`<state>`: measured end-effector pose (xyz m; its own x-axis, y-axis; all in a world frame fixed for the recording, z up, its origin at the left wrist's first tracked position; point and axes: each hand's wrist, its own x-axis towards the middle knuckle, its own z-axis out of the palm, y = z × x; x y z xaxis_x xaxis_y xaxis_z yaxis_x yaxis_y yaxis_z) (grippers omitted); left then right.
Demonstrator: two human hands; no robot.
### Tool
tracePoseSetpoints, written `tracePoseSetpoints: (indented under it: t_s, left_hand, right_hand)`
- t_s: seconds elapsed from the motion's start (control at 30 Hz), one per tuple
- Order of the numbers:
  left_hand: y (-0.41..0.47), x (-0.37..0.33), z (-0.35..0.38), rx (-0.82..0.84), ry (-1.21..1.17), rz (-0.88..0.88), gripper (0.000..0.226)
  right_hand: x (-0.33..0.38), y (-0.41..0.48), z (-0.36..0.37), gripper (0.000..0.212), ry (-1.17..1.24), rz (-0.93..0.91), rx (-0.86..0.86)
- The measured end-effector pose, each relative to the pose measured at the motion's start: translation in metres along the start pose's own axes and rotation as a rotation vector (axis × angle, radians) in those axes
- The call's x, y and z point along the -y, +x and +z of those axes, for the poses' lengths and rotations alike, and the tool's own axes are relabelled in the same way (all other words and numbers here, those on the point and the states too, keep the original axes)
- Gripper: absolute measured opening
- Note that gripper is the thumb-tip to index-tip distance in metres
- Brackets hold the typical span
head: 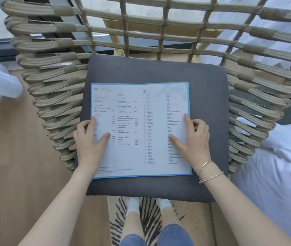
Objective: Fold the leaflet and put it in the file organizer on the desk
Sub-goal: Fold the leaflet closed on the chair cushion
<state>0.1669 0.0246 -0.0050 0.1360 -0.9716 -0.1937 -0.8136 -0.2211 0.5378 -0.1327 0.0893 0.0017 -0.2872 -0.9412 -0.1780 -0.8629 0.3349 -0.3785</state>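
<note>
Leaflet [141, 128]: unfolded, flat on the dark grey seat cushion [159, 71] of a woven rope chair [56, 96]. Left hand [88, 139] rests on its left margin, right hand [192, 137] on its right margin; both lie loosely spread, index fingers and thumbs pressing the sheet, gripping nothing. White bedding [274, 166] lies right of the chair.

Leaflet [141, 130] flat on chair cushion [207, 96]

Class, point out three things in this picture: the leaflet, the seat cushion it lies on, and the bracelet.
leaflet [141, 121]: head view, on the printed centre by the fold line.
seat cushion [155, 71]: head view, on the bare grey part behind the leaflet.
bracelet [210, 177]: head view, on the band across the right wrist.
</note>
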Motion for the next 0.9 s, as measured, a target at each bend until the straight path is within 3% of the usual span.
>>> tracePoseSetpoints:
  t_s: [0.17,0.4,0.9]
  left_hand:
    - [0.0,-0.004,-0.003,0.025,-0.013,-0.031,0.066]
    - [-0.001,-0.004,-0.002,0.005,-0.041,-0.059,0.065]
    - [-0.011,-0.05,-0.037,-0.048,-0.145,0.002,0.06]
  right_hand:
    - [-0.021,-0.031,-0.01,0.079,-0.066,0.025,-0.039]
    - [-0.04,-0.051,-0.006,0.086,-0.15,0.172,0.045]
    - [-0.047,-0.053,0.013,0.083,-0.205,0.17,0.007]
